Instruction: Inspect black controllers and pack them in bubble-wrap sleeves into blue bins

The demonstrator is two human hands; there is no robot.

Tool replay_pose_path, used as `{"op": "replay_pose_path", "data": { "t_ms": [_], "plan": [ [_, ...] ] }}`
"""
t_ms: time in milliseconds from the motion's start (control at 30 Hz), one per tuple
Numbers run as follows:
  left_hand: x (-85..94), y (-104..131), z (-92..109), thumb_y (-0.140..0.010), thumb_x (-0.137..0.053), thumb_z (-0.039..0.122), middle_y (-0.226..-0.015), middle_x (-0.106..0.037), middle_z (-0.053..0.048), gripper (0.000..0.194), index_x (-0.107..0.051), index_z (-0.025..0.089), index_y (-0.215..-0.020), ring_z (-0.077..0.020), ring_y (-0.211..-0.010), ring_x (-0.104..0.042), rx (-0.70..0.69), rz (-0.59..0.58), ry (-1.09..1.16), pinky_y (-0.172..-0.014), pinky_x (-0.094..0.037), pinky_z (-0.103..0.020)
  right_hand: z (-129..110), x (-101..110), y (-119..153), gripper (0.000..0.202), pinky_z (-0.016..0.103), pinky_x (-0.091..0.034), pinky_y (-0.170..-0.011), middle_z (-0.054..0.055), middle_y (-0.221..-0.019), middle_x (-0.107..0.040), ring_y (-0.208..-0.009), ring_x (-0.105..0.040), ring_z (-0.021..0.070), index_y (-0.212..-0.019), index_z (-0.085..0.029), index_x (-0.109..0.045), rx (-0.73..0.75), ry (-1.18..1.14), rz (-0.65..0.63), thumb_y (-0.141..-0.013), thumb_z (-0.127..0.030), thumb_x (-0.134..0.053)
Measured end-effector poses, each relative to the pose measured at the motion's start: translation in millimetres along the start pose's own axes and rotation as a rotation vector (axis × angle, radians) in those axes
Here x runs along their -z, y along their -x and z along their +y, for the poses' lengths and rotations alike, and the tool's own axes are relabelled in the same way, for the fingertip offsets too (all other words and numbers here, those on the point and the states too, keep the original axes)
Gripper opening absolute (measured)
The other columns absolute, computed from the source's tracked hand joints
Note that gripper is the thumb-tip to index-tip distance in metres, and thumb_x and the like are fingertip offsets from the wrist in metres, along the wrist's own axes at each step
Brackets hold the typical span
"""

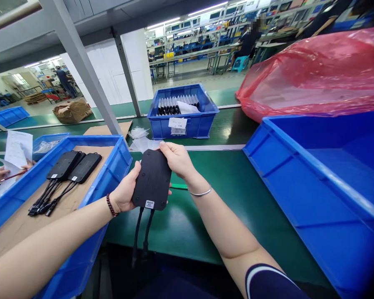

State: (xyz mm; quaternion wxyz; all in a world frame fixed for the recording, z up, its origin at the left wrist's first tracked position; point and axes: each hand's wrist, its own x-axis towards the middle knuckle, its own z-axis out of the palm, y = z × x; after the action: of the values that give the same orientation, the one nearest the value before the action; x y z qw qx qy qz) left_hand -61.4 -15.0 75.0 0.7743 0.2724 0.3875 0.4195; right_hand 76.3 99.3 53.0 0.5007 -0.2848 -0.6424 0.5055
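Sleeve foremost; left hand and right hand hold one box, apparently mid-handling; tray left of grip bears boxes.

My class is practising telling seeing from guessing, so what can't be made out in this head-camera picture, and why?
- Head view: the far face of the black device, turned away from the camera.
- Head view: most fingers of the left hand, hidden behind that device.
- Head view: the smaller print on the white label, too small and blurred.
- Head view: the right-hand blue crate's far right side, cut off by the picture's edge.
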Motion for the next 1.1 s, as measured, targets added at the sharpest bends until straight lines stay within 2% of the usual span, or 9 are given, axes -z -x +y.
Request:
{"op": "replay_pose_path", "data": {
  "t_ms": [133,267,400,600,667,733,833,933,1100],
  "plan": [
    [-2.2,-1.4,-2.6,-0.088,-0.023,0.068,-0.118,-0.062,-0.023,0.075,-0.054,0.010,-0.126,-0.0371,-0.103,-0.063,-0.022,0.045,-0.004,-0.088,-0.048,-0.057,-3.6,-0.4,2.7,0.062,0.035,-0.045,-0.087,0.010,-0.099,-0.068,-0.096,-0.061,0.0223,-0.103,-0.016,-0.067,0.129,0.145,0.055,-0.090,-0.066,-0.032],
    [-6.5,-9.8,-6.1,-0.092,-0.034,0.057,-0.118,-0.064,-0.013,0.057,-0.051,0.020,-0.132,-0.0291,-0.107,-0.062,-0.174,0.223,-0.011,-0.093,-0.048,-0.044,-4.9,-26.3,20.5,0.079,0.051,-0.014,-0.115,0.019,-0.150,-0.030,-0.143,-0.017,0.0308,-0.142,-0.009,-0.037,0.419,0.607,0.013,-0.090,-0.068,-0.026],
    [-4.5,-16.5,-16.0,-0.091,-0.042,0.054,-0.133,-0.055,-0.008,0.059,-0.035,0.030,-0.144,-0.0292,-0.126,-0.048,-0.394,0.283,-0.031,-0.099,-0.043,-0.042,-2.0,-63.2,50.1,0.095,0.056,-0.005,-0.115,0.021,-0.156,-0.004,-0.144,0.006,0.0338,-0.148,-0.005,-0.019,0.507,0.773,-0.158,-0.084,-0.073,-0.035],
    [8.2,-10.5,-48.5,-0.087,-0.041,0.060,-0.151,-0.032,0.001,0.071,-0.009,0.042,-0.148,-0.0295,-0.142,-0.021,-0.794,0.610,-0.110,-0.104,-0.038,-0.041,-14.4,-85.3,85.4,0.108,0.047,-0.006,-0.117,0.021,-0.156,-0.004,-0.145,0.004,0.0302,-0.148,-0.003,-0.020,0.710,0.808,-0.313,-0.074,-0.075,-0.051],
    [9.1,-10.0,-50.2,-0.088,-0.040,0.059,-0.148,-0.039,0.000,0.068,-0.014,0.040,-0.148,-0.0298,-0.141,-0.024,-0.732,0.605,-0.115,-0.104,-0.038,-0.043,-16.6,-81.8,81.5,0.103,0.045,-0.007,-0.118,0.019,-0.156,-0.007,-0.145,0.004,0.0278,-0.148,-0.004,-0.021,0.742,0.825,-0.357,-0.077,-0.073,-0.050],
    [6.7,-10.6,-44.3,-0.089,-0.041,0.057,-0.139,-0.050,-0.002,0.063,-0.026,0.038,-0.146,-0.0294,-0.136,-0.035,-0.526,0.495,-0.121,-0.102,-0.041,-0.043,-13.2,-72.3,67.7,0.097,0.045,-0.007,-0.117,0.016,-0.157,-0.006,-0.145,0.003,0.0275,-0.149,-0.010,-0.021,0.738,0.842,-0.357,-0.078,-0.071,-0.050],
    [-1.8,-9.1,-30.4,-0.087,-0.049,0.054,-0.116,-0.066,-0.009,0.052,-0.053,0.026,-0.132,-0.0289,-0.112,-0.059,-0.199,0.331,-0.154,-0.089,-0.050,-0.039,1.3,-47.5,36.1,0.087,0.051,-0.004,-0.116,0.009,-0.158,-0.001,-0.145,0.005,0.0300,-0.150,-0.021,-0.019,0.665,0.834,-0.256,-0.083,-0.069,-0.045],
    [-11.4,-4.0,-21.6,-0.087,-0.047,0.059,-0.094,-0.070,-0.016,0.056,-0.066,0.011,-0.109,-0.0257,-0.082,-0.067,0.052,0.286,-0.184,-0.073,-0.054,-0.036,17.7,-18.6,7.3,0.077,0.055,-0.006,-0.115,0.008,-0.159,-0.001,-0.145,0.007,0.0283,-0.152,-0.022,-0.007,0.508,0.753,-0.098,-0.091,-0.067,-0.023],
    [-12.2,-4.6,-15.7,-0.088,-0.043,0.061,-0.095,-0.070,-0.016,0.060,-0.064,0.010,-0.112,-0.0250,-0.080,-0.068,0.091,0.298,-0.159,-0.071,-0.054,-0.034,25.8,-14.9,1.6,0.085,0.055,-0.007,-0.115,0.014,-0.158,0.000,-0.144,0.011,0.0284,-0.152,-0.015,-0.002,0.387,0.672,0.038,-0.088,-0.071,-0.005]
  ]
}}
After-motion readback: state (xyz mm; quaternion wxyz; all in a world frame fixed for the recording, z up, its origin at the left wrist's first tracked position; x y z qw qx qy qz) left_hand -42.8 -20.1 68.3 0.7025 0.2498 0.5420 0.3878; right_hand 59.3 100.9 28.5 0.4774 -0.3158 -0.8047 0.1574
